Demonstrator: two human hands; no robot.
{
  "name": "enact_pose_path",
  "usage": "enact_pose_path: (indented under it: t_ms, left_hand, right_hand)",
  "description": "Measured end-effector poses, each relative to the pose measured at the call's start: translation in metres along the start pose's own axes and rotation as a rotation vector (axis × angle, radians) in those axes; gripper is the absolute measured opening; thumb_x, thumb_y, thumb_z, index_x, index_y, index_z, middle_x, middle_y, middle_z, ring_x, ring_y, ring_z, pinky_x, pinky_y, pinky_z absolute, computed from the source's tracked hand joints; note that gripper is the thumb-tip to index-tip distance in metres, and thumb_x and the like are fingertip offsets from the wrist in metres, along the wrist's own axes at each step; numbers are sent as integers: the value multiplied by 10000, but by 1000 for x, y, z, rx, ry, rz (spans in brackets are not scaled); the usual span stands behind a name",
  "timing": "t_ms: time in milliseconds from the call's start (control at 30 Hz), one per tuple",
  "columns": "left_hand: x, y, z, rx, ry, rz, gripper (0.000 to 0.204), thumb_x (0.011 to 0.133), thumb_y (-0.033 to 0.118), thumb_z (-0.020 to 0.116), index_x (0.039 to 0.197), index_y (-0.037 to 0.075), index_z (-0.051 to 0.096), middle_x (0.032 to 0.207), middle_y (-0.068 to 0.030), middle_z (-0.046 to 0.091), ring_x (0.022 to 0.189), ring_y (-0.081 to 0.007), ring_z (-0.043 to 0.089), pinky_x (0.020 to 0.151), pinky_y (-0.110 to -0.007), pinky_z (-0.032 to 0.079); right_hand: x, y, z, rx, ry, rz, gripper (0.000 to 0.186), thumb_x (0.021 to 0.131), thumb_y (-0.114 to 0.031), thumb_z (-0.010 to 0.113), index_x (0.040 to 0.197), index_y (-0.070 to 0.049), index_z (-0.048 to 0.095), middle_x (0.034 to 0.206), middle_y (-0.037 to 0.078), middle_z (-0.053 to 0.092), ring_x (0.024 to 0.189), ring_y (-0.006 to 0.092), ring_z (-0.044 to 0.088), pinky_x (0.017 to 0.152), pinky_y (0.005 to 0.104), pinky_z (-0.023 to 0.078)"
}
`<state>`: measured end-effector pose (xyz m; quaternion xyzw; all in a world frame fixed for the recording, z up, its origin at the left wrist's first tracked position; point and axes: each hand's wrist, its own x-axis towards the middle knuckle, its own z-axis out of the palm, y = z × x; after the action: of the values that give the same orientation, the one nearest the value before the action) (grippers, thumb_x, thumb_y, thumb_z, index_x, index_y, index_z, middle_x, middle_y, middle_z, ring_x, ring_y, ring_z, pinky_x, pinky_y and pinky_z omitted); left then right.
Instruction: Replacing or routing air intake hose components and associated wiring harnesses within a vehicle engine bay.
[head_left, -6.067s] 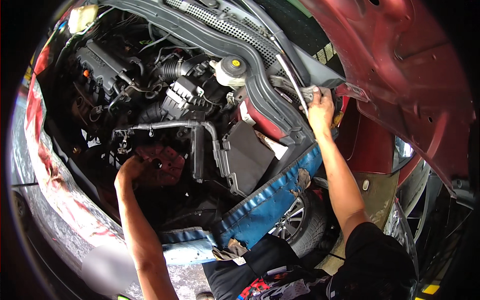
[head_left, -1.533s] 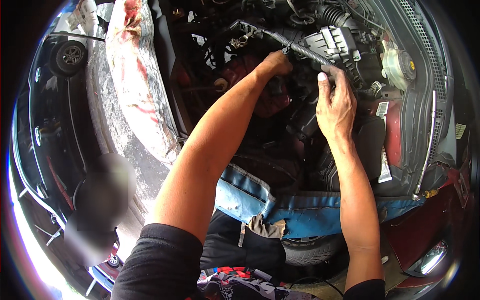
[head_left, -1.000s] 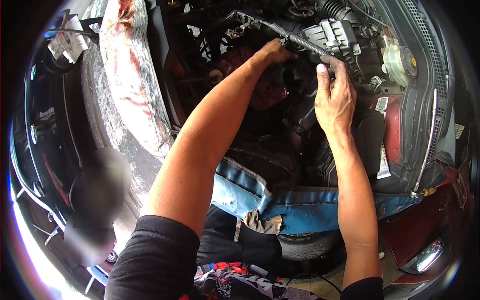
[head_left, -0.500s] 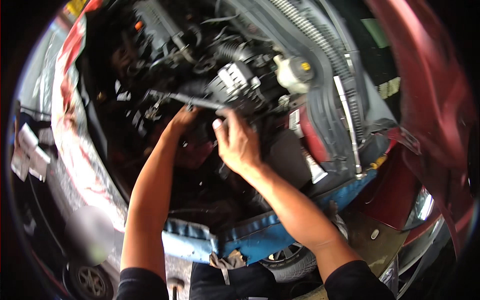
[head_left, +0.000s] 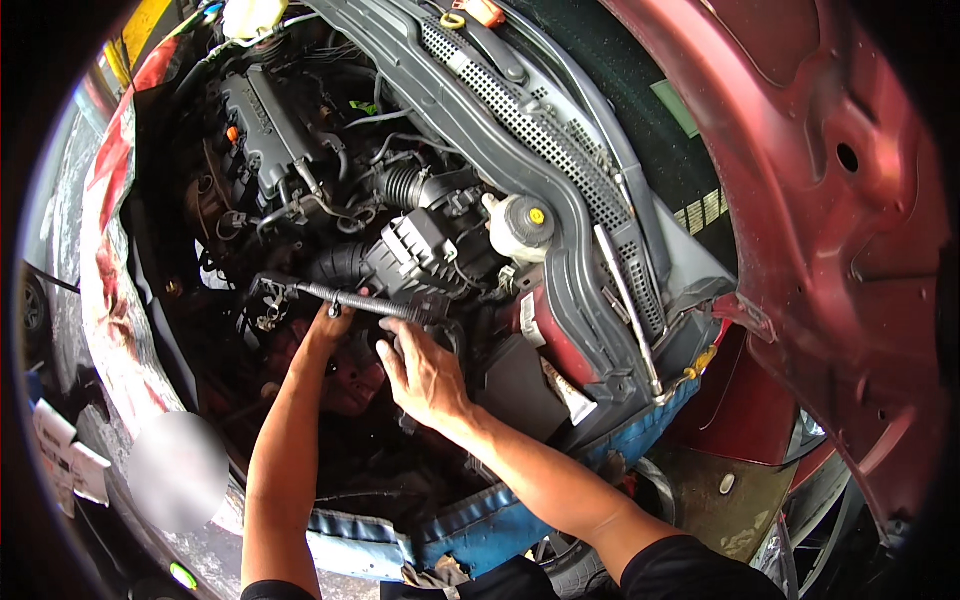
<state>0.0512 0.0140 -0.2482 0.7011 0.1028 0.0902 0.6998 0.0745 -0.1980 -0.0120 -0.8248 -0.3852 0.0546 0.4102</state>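
A wiring harness in grey corrugated sleeving (head_left: 375, 303) runs crosswise over the dark cavity of a car's engine bay. Around its middle, from the near side, the fingers of my left hand (head_left: 327, 328) are closed. My right hand (head_left: 428, 378) is at the harness's right part, its fingers bent and the thumb slightly apart from the index finger. Something dark lies between them, too shadowed to name. Loose connectors (head_left: 268, 315) hang at the harness's left end. Just beyond my hands sits a black air filter box (head_left: 412, 250) with a ribbed intake hose (head_left: 343, 265).
A white fluid reservoir (head_left: 520, 235) stands right of the filter box. A white tube (head_left: 572, 398) and a long metal bar (head_left: 622, 300) lie at the right. The raised red hood (head_left: 850, 200) fills the right side. A blue fender cover (head_left: 470, 535) drapes the near edge.
The view has shifted, so the engine bay appears farther left and lower, and sharper. Both hands stay at the harness, with little change relative to it.
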Motion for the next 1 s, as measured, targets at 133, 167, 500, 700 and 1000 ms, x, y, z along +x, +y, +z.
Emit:
enact_pose_path:
  t_ms: [133, 167, 500, 700, 1000]
  left_hand:
    - [3, 5, 11, 74, -14, -21, 834, 786, 746, 463, 1174, 26, 627, 1113, -101, 657, 1084, -189, 577, 949, -339, 442]
    - [8, 11, 27, 95, -22, -38, 835, 783, 749, 460, 1176, 32, 628, 1117, -99, 656, 1090, -191, 574, 954, -342, 438]
    - [-14, 4, -13, -57, -56, 57, 660, 879, 586, 538, 1286, 67, 563, 1178, -48, 618, 1083, -151, 532, 970, -339, 404]
    - [-7, 10, -29, 629, -32, 166, 515, 932, 509, 484, 1142, 59, 623, 1063, -114, 656, 938, -178, 586, 830, -360, 474]
    - [6, 43, -3, 920, -231, 152, 189, 820, 106, 496, 928, 5, 615, 932, -158, 640, 878, -292, 623, 770, -361, 521]
  right_hand:
    - [-1, 5, -9, -4, -77, 69, 267, 948, -207, 486, 1146, -28, 504, 1065, 162, 609, 932, 337, 620, 771, 403, 521]
    - [-2, 12, -16, 17, -59, 104, 247, 946, -194, 494, 1130, -31, 519, 1047, 164, 612, 914, 334, 623, 763, 396, 520]
    - [172, 22, -181, -550, 445, -143, 251, 897, -186, 570, 1071, -12, 619, 964, 210, 598, 932, 386, 588, 817, 451, 455]
    - [263, 78, -228, -843, -78, -241, 280, 889, -215, 562, 1136, -99, 623, 1129, 155, 621, 1084, 324, 577, 919, 385, 440]
    - [269, 100, -236, -929, -143, -177, 307, 949, -281, 481, 1136, -59, 582, 1097, 164, 639, 1069, 320, 594, 907, 388, 439]
